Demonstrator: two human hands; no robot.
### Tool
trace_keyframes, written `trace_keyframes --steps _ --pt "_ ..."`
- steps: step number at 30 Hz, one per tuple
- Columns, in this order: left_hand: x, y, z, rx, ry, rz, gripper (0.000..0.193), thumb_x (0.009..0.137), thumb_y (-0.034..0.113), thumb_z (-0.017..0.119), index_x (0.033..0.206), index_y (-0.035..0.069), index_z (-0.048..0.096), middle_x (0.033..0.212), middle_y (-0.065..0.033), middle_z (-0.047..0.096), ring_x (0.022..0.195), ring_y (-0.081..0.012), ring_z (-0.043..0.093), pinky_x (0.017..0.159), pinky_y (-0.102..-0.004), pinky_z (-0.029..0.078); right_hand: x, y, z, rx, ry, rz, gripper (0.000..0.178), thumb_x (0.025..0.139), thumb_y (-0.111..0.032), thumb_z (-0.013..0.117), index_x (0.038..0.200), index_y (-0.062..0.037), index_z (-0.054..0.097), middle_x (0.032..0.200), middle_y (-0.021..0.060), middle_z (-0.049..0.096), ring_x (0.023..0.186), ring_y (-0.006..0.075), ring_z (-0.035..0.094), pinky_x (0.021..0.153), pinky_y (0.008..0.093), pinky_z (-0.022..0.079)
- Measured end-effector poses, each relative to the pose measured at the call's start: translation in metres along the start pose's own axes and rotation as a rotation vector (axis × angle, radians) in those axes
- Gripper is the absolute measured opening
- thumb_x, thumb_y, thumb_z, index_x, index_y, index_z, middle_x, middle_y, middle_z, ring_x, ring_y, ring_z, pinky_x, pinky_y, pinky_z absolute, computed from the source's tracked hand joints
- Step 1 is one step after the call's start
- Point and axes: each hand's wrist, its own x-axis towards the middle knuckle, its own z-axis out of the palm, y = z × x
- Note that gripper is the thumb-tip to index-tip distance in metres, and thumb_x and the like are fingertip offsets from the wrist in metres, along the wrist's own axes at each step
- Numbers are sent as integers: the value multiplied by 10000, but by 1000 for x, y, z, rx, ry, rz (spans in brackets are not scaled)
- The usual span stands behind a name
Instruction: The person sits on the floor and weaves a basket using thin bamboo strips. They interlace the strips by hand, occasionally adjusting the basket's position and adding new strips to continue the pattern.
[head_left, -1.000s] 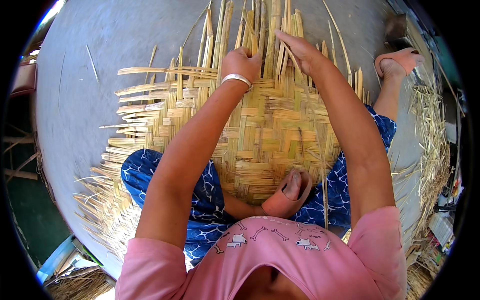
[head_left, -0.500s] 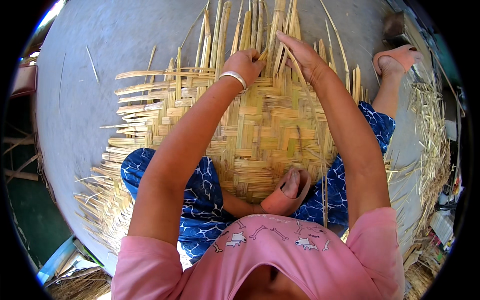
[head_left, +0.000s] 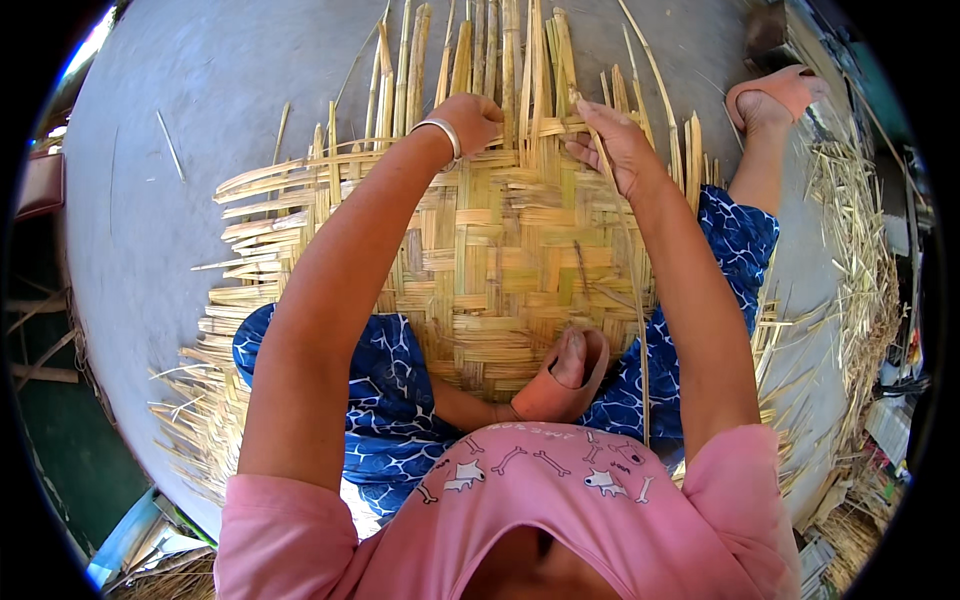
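My right fingers [head_left: 598,112] pinch a long strip [head_left: 630,230]; my left fingers [head_left: 490,108] curl, their hold unclear. Between them, crosswise strips [head_left: 560,125] need seating snug against the mat [head_left: 480,240].

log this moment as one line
left hand: curled beside protruding strips | right hand: holding long strip | woven mat: edges ragged | floor: grey

A half-woven mat [head_left: 490,235] and heaped scraps [head_left: 858,245] show a weaving workspace.
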Motion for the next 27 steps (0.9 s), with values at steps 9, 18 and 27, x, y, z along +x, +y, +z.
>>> trace_keyframes --steps 9,18,27 --pt "-9 1 14 222 336 219 283 826 149 597 1081 26 603 874 -127 673 734 -226 657 698 -329 526 -17 15 4 -147 75 -118 349 895 -261 606 1102 18 567 994 90 617 828 169 629 700 261 545" --pt "-21 50 62 333 322 529 297 849 178 601 1113 42 599 1090 -163 594 883 -330 615 789 -393 495 -37 3 -14 198 54 -98 367 917 -358 533 1103 -45 578 1034 68 616 885 147 589 750 281 502" --pt "-2 66 57 515 214 295 250 808 283 641 868 41 663 870 -152 645 756 -330 604 706 -414 482 2 -20 -71 -2 193 -285 431 939 -411 465 1088 -24 582 1049 107 614 941 170 565 827 283 442"
